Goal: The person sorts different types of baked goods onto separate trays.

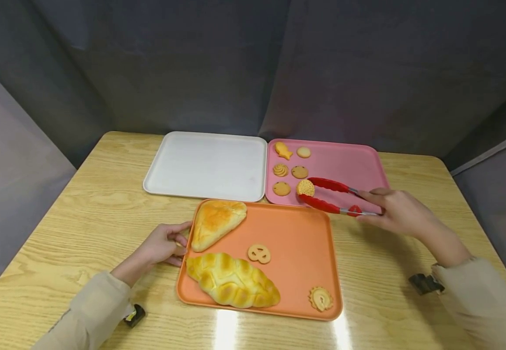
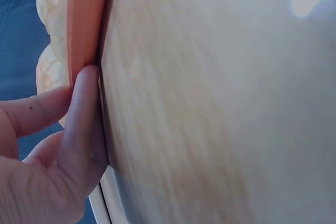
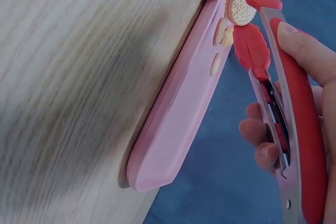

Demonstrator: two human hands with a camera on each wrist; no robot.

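Observation:
My left hand point(image 1: 165, 245) holds the left rim of the orange tray point(image 1: 296, 228), its fingertips point(image 2: 86, 74) against the tray's edge. On that tray lie a triangular bread point(image 1: 218, 221), a braided bread point(image 1: 233, 282), a pretzel-shaped cookie point(image 1: 259, 253) and a scalloped cookie point(image 1: 321, 298). With my right hand point(image 1: 403, 214) I grip red-tipped tongs point(image 1: 329, 183). Between the tong heads is a round, textured cookie point(image 1: 305, 188), over the front left of the pink tray point(image 1: 349, 163). The right wrist view shows this cookie point(image 3: 241, 9) on edge between the red heads.
A fish-shaped cookie point(image 1: 283, 150), a pale round cookie point(image 1: 303, 152), a swirl cookie point(image 1: 280, 169) and chip-dotted cookies point(image 1: 299, 172) lie on the pink tray's left side. The bare white tray point(image 1: 209, 163) adjoins it. A dark curtain point(image 1: 191, 68) hangs behind the wooden table point(image 1: 91, 209).

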